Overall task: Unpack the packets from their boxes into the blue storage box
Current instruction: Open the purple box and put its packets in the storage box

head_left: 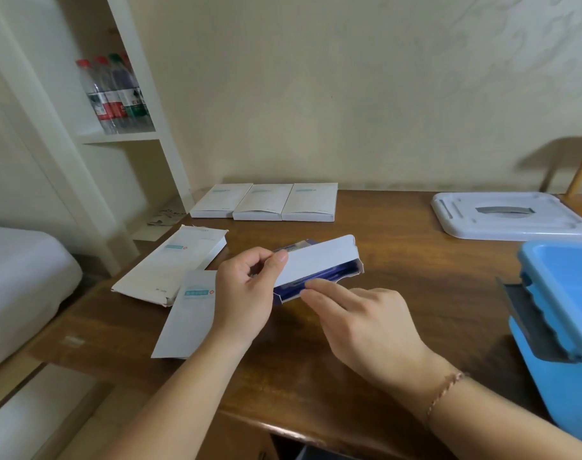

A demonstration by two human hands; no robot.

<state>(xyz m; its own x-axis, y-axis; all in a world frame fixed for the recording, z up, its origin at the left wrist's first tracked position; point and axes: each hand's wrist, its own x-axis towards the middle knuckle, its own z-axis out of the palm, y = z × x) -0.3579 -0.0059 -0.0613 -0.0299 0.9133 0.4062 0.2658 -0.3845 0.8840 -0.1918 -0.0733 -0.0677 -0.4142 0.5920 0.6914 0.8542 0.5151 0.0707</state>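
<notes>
Left hand [246, 290] grips one end of a white box [319, 263], thumb on top, fingers curled under; box held tilted above the worktop [415, 287]. Box end open; dark blue packets [292, 288] show along its lower edge. Right hand [366, 323] loose, forefinger straight, tip touching the packets; it holds nothing.

Blue storage box [561, 313] to the right of the held box, at the worktop's right edge, part out of frame. Bare wood between them. White lid [512, 215] behind the storage box.

Left of the held box: two flat white boxes [173, 263] near the worktop's left edge, one overlapping the other. Behind it, three white boxes [266, 202] in a row against the wall.

Further left: bed [20, 277], shelf [117, 136] with bottles [113, 94].
</notes>
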